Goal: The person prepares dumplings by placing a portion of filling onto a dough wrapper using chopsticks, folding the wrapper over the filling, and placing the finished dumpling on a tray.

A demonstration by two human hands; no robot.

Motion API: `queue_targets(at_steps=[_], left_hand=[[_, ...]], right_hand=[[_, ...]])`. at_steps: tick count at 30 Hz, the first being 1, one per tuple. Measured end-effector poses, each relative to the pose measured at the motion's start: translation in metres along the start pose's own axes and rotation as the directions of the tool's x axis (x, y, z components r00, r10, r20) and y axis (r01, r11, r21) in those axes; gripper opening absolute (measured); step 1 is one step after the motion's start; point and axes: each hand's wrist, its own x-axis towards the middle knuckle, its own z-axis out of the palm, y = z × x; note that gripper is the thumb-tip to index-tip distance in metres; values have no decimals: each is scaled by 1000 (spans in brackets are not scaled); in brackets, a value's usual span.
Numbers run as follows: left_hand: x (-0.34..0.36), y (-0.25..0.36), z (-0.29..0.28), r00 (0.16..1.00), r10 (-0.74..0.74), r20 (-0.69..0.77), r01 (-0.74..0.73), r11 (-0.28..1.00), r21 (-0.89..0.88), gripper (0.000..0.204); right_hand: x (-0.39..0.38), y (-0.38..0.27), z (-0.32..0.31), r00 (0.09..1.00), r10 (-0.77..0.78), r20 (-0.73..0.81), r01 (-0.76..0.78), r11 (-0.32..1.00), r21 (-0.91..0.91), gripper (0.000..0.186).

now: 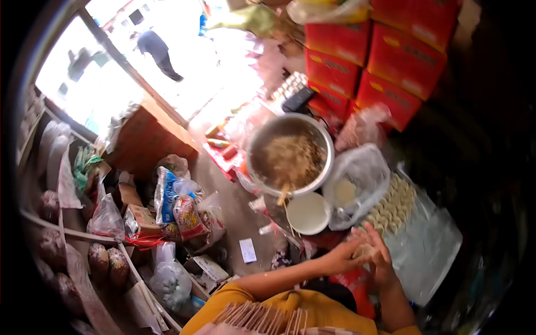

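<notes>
The hands (363,251) sit hemmed in: the white bowl (306,213) and steel basin (290,153) crowd ahead-left, the plastic bag (360,184) just ahead, dumpling rows (393,209) right. Bare floor (234,218) lies open to the left.

Mustard-yellow top with short sleeves, bare forearms, bare hands without gloves, rings or a watch

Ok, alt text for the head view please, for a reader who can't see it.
Seen from above, a person's left hand and right hand pinch a dumpling together beside rows of finished dumplings. Ahead stand a metal bowl of filling, a small white dish and stacked red boxes.
</notes>
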Motion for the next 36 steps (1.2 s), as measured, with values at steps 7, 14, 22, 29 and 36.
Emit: queue_targets(at_steps=[7, 14, 22, 29, 36], left_hand=[[16, -48, 34, 983, -185, -12, 185, 981, 61, 40], [29, -87, 68, 933, -359, -37, 359, 911, 205, 56], [-17, -126, 48, 900, -415, -132, 433, 884, 174, 49], [-30, -132, 41, 886, -420, -195, 450, 882, 143, 44], [-32, -116, 22, 852, -455, -258, 502, 851, 154, 33]], right_hand=[[-33, 13, -73, 975, -219, -33, 101, 572, -814, 21], [-62, 41, -154, 869, -292, -400, -158, 602, -782, 11], [-11, 90, -222, 818, -542, -194, -61, 254, -965, 13], [14, 105, -242, 842, -539, 15, 16, -3, -1000, 14], [23, 73, -199, 911, -411, -47, -79, -61, -995, 19]])
